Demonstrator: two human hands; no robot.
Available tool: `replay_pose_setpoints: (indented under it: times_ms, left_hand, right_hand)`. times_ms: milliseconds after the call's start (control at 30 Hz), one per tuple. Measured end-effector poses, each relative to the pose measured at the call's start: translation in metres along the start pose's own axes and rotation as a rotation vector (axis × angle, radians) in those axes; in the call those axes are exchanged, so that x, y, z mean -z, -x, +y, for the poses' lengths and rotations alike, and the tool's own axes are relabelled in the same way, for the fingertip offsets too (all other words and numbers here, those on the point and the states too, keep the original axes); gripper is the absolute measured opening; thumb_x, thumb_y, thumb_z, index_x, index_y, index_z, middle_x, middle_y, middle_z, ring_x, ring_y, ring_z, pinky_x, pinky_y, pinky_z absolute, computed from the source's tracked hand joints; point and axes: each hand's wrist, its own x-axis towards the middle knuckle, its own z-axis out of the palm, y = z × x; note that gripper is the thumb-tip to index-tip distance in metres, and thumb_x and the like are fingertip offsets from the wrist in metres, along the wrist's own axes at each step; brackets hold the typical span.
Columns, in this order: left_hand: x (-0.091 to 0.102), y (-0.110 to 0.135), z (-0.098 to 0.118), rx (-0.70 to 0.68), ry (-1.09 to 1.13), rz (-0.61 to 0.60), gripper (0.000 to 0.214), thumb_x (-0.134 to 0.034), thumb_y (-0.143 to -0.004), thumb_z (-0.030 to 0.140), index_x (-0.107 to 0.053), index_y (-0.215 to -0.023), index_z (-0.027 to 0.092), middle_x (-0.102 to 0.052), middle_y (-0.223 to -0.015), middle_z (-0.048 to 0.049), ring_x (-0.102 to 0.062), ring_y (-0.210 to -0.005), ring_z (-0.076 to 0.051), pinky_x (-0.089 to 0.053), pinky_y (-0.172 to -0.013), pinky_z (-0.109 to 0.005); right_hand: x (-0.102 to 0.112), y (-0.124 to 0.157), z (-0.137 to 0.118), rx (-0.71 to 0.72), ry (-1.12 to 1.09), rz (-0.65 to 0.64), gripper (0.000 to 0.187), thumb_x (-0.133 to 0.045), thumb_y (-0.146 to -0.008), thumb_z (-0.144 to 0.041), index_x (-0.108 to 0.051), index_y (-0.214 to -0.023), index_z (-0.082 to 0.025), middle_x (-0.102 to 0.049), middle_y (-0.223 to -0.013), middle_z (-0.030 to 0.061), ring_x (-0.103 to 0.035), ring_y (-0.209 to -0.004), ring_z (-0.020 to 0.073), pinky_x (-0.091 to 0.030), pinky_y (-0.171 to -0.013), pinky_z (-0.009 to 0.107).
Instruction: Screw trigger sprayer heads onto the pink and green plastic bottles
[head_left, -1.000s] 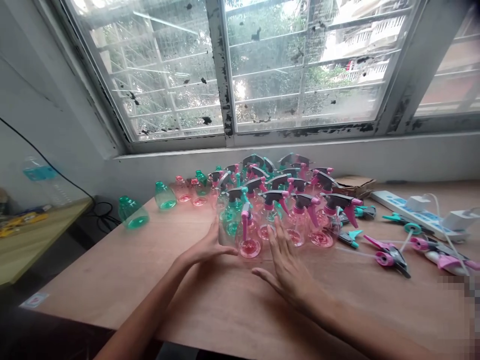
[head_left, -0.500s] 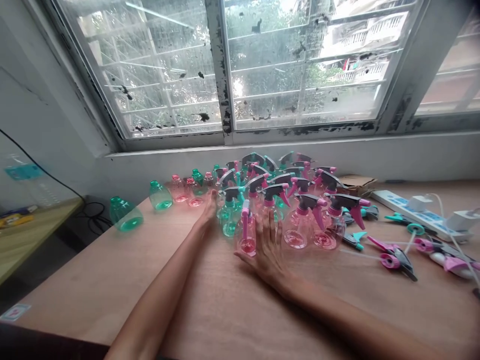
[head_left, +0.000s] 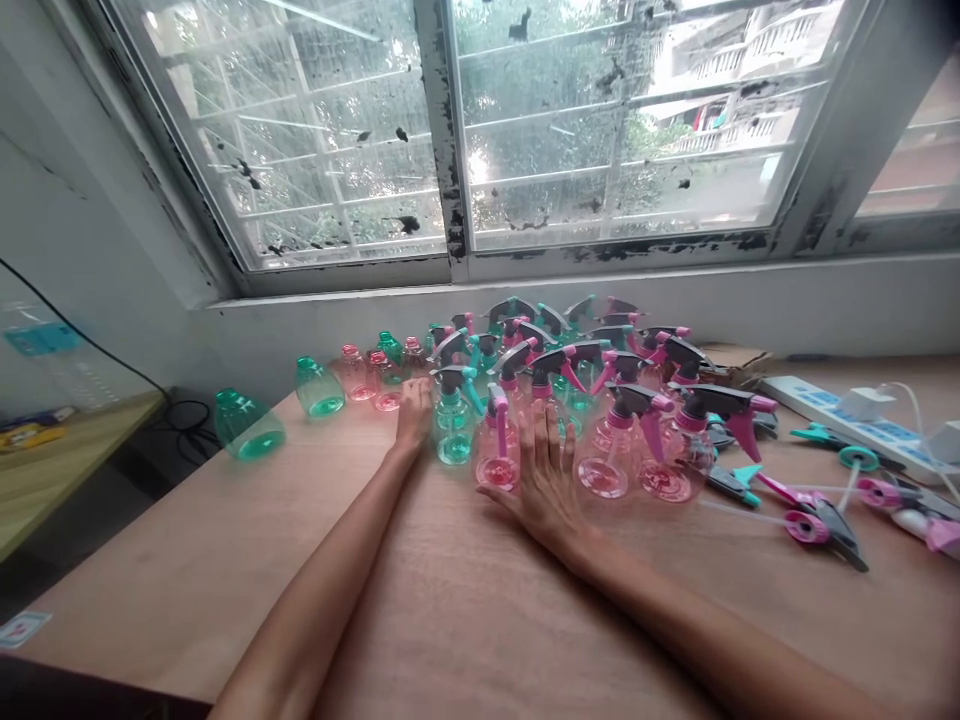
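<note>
My right hand (head_left: 550,480) lies open, fingers spread, against the front of a tight group of spray bottles. Its thumb stretches in front of a pink spray bottle (head_left: 496,465), and a second pink spray bottle (head_left: 602,468) stands just right of the fingers. My left hand (head_left: 415,412) is at the group's left side, close beside a green spray bottle (head_left: 454,440). The left fingers bend away from me and their tips are hidden, so their grip does not show. Black trigger heads with pink or turquoise parts top the grouped bottles, which stand upright.
Several bottles without heads stand at left, among them a green bottle (head_left: 319,390) and a tilted green bottle (head_left: 247,428). Loose trigger heads, one a pink trigger head (head_left: 814,525), lie at right near a white power strip (head_left: 862,420). A window (head_left: 450,150) rises behind the table (head_left: 450,600).
The fingers of my left hand, stretched upward before, are now bent. My right hand stays flat on the bottles. The view has shifted slightly.
</note>
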Motion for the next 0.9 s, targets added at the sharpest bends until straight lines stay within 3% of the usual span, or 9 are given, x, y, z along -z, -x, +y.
replay_pose_setpoints:
  times_ms: [133, 233, 367, 533, 733, 900]
  left_hand:
    - [0.023, -0.007, -0.007, -0.055, -0.249, 0.213, 0.033, -0.063, -0.1, 0.032, -0.061, -0.131, 0.02, -0.062, -0.138, -0.0109, -0.066, -0.116, -0.027, -0.057, -0.097, -0.049]
    - [0.043, -0.033, -0.01, -0.077, -0.393, 0.259, 0.038, -0.064, -0.099, 0.033, -0.059, -0.134, 0.019, -0.059, -0.141, -0.0115, -0.063, -0.121, -0.029, -0.055, -0.1, -0.053]
    - [0.056, -0.079, -0.011, -0.113, -0.521, 0.127, 0.038, -0.065, -0.098, 0.033, -0.059, -0.133, 0.018, -0.062, -0.136, -0.0112, -0.066, -0.117, -0.028, -0.056, -0.097, -0.051]
    - [0.052, -0.113, -0.011, -0.109, -0.597, -0.102, 0.034, -0.065, -0.099, 0.032, -0.061, -0.129, 0.017, -0.066, -0.129, -0.0104, -0.069, -0.109, -0.026, -0.06, -0.091, -0.047]
    - [0.048, -0.111, -0.016, -0.089, -0.66, -0.144, 0.034, -0.065, -0.099, 0.032, -0.061, -0.129, 0.017, -0.066, -0.13, -0.0105, -0.069, -0.109, -0.026, -0.06, -0.091, -0.047]
    - [0.072, -0.087, -0.022, -0.083, -0.686, -0.149, 0.034, -0.065, -0.099, 0.033, -0.061, -0.129, 0.017, -0.066, -0.129, -0.0105, -0.069, -0.109, -0.026, -0.06, -0.091, -0.047]
  right_hand:
    - [0.001, 0.0, 0.0, -0.013, -0.001, -0.023, 0.111, -0.056, -0.09, -0.072, 0.001, -0.162, -0.008, -0.005, -0.17, 0.0304, 0.002, -0.158, 0.0427, -0.006, -0.121, 0.071]
    - [0.002, 0.0, 0.0, 0.002, 0.002, -0.033, 0.114, -0.057, -0.088, -0.073, 0.002, -0.163, -0.008, -0.002, -0.171, 0.029, 0.003, -0.158, 0.043, -0.005, -0.121, 0.071]
    - [0.004, 0.0, -0.001, 0.026, 0.02, -0.012, 0.116, -0.059, -0.088, -0.071, 0.003, -0.163, -0.008, 0.002, -0.171, 0.0279, 0.005, -0.157, 0.0431, -0.003, -0.122, 0.071]
    - [0.004, 0.0, -0.001, 0.025, 0.021, -0.009, 0.113, -0.06, -0.091, -0.066, 0.007, -0.163, -0.012, 0.006, -0.172, 0.0238, 0.005, -0.158, 0.0417, -0.004, -0.122, 0.07]
    - [0.003, 0.001, 0.001, 0.016, 0.019, -0.03, 0.108, -0.057, -0.093, -0.064, 0.008, -0.163, -0.015, 0.013, -0.172, 0.0201, 0.005, -0.158, 0.0414, -0.004, -0.122, 0.07]
    - [0.004, 0.001, 0.002, 0.008, 0.017, -0.033, 0.104, -0.056, -0.095, -0.063, 0.006, -0.163, -0.016, 0.014, -0.173, 0.0191, 0.005, -0.158, 0.0416, -0.003, -0.122, 0.07]
